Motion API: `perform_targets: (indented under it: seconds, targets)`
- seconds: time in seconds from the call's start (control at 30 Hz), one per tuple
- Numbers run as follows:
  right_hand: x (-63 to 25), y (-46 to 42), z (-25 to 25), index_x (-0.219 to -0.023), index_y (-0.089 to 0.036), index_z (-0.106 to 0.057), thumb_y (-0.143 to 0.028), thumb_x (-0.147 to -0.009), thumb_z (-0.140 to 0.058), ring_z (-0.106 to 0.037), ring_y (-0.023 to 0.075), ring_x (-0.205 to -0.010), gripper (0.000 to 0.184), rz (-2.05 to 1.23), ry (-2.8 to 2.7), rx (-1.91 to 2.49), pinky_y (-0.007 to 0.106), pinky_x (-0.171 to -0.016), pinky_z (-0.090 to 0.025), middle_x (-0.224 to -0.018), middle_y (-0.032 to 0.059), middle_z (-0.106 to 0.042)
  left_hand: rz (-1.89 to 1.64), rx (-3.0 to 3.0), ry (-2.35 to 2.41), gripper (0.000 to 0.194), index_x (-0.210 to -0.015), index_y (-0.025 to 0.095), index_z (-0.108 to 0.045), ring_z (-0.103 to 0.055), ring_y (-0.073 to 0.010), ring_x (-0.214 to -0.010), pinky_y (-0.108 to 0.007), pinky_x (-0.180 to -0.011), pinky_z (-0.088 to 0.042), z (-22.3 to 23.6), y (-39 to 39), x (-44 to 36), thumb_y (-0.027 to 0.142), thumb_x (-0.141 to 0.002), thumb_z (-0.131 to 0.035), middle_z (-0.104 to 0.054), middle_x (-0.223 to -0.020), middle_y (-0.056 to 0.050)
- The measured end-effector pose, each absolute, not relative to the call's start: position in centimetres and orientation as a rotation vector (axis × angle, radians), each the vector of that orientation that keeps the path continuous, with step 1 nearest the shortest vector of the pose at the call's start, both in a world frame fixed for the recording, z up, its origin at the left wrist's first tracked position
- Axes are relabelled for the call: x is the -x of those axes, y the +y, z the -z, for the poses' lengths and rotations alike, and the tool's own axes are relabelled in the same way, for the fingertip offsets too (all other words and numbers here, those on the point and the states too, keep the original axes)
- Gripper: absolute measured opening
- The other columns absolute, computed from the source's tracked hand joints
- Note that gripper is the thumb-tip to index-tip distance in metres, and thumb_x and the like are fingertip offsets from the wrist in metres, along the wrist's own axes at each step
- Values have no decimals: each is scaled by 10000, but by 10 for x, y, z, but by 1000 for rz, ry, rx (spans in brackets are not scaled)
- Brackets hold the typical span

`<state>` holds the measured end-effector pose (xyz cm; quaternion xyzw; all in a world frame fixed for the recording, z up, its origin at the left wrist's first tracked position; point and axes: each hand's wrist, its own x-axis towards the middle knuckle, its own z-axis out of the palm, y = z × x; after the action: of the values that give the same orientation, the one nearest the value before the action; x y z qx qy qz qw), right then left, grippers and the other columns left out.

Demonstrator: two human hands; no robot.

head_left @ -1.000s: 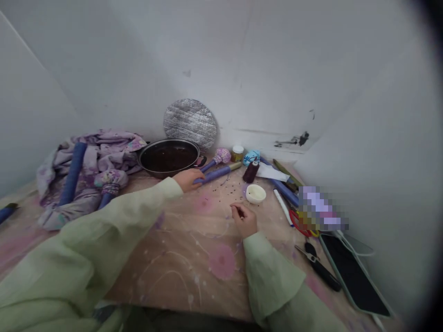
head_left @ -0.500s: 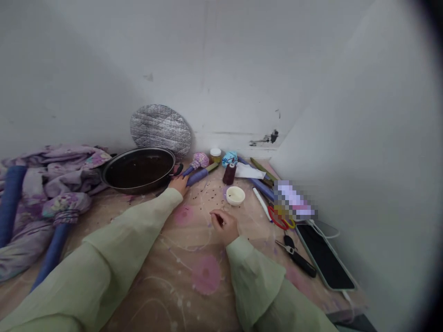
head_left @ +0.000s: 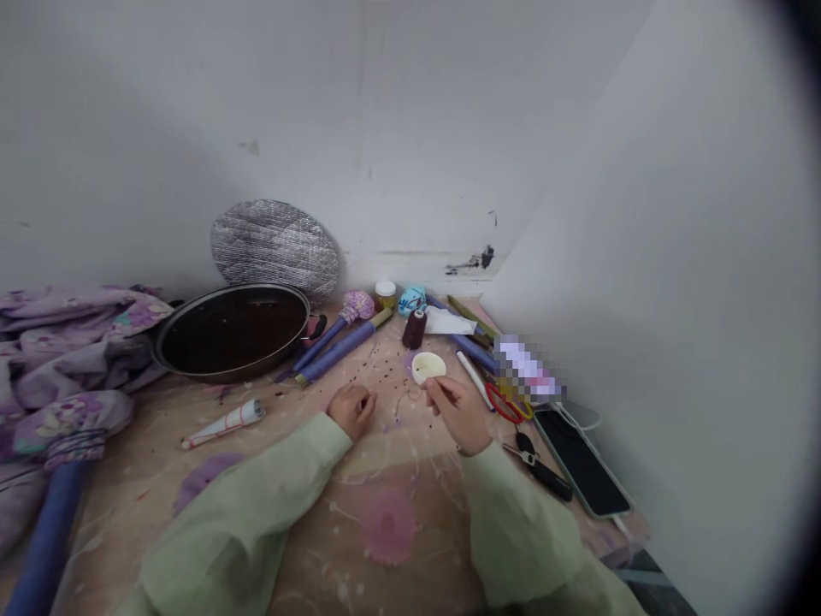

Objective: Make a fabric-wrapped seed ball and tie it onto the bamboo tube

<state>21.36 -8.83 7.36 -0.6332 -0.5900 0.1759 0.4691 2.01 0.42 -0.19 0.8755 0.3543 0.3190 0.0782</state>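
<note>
Where the table cover [head_left: 388,526] is nearest: pink flowers are printed on it, and pale green sleeves [head_left: 250,505] are stretched across.
Right edge: a phone [head_left: 583,462] is laid flat, with a black-handled tool [head_left: 552,482] just beside it.
Left hand [head_left: 351,411]: curled closed, low over the cover; whether anything is held inside cannot be told.
Right hand [head_left: 458,415]: thumb and forefinger are pinched together at the near rim of the white bowl [head_left: 433,365]; whether anything small is gripped cannot be told.
White cone [head_left: 223,423]: marked with red lines, laid left of the left hand.
Bowl: set upright, just beyond the right fingertips.
Dark specks [head_left: 388,369]: scattered between the bowl and the purple-wrapped stick [head_left: 337,355].
Maroon spool [head_left: 414,330]: stood upright behind the bowl.
Black pan [head_left: 237,374]: placed at the left, beside bundled purple cloth [head_left: 83,342].
Foil disc [head_left: 275,248]: leaned against the wall [head_left: 416,128] behind the pan.
</note>
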Motion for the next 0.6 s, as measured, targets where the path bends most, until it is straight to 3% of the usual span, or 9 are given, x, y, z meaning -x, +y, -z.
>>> perform_targets:
  seconds: [0.13,0.23,0.4,0.5,0.6]
  targets:
    - [-269,-72,-91,-710,-167,-661,-353,-799,-534,-570,148,-590,242,-272,-1517,1783,265,-604,-455,-630,33,-652,-1130,-2561,883,345,-556,184,-440,-435,-129,-528,-270,-572,-394,12,4,-18,264,-887,-387,-488,-512,-9]
    - [-307,-35,-89,-783,-156,-688,-196,-730,-578,-610,189,-696,128,-155,-1539,1997,309,-697,-464,-734,63,-684,-1205,-2527,753,327,-559,187,-427,-441,-126,-532,-265,-574,-405,14,7,-19,237,-880,-397,-496,-517,-6]
    - [-337,28,-74,-1090,-141,-644,-55,-717,-578,-586,265,-1019,389,24,-1567,2236,358,-856,-432,-1135,181,-610,-1272,-2487,630,314,-556,189,-419,-437,-130,-545,-261,-559,-401,16,8,-24,214,-869,-416,-487,-516,-8]
    - [-346,49,-65,-1063,-160,-655,-63,-729,-619,-569,281,-1059,349,78,-1605,2322,387,-888,-423,-1136,183,-604,-1281,-2464,607,326,-544,191,-407,-426,-129,-540,-263,-549,-392,16,7,-25,213,-869,-417,-471,-508,-7]
    - [-357,61,-59,-1037,-157,-631,-209,-819,-610,-581,227,-1019,225,113,-1685,2337,403,-883,-457,-1108,124,-613,-1276,-2439,607,327,-541,193,-401,-416,-129,-533,-265,-540,-382,17,6,-26,211,-866,-420,-462,-502,-5]
